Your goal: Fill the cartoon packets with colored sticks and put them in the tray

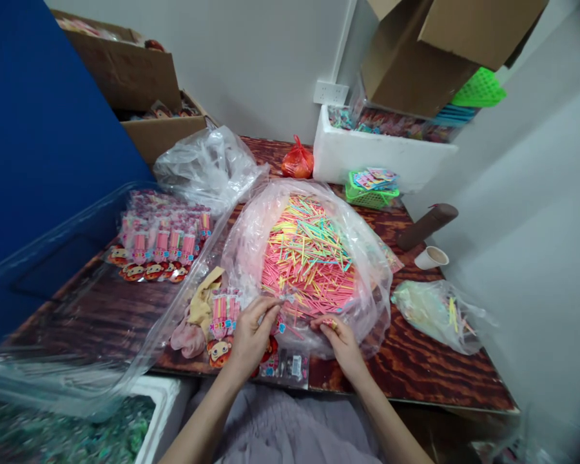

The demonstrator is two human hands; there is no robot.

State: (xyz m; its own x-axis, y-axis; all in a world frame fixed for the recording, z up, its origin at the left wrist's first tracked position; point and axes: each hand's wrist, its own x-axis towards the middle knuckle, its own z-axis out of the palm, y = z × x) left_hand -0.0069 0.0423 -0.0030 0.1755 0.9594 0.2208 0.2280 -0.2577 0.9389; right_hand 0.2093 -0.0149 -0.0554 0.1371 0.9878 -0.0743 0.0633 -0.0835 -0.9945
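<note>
A large clear bag (251, 238) lies open on the table, heaped with thin pink, yellow and green sticks (309, 258). At the bag's near edge my left hand (249, 338) pinches a small clear packet (285, 301) by its top. My right hand (341, 341) is closed beside it, fingers curled on something small I cannot make out. A stack of filled packets (222, 316) with cartoon-face cards lies just left of my left hand, next to a yellow and pink cloth (196, 319). More small packets (287, 366) lie below my hands.
Rows of finished packets (159, 241) lie at left inside a big clear plastic sheet (77, 303). A white foam box (377, 154), green basket (370, 190), red bag (297, 161), brown tube (428, 225), paper cup (431, 258) and another bag (435, 312) lie right. Cardboard boxes (135, 84) stand behind.
</note>
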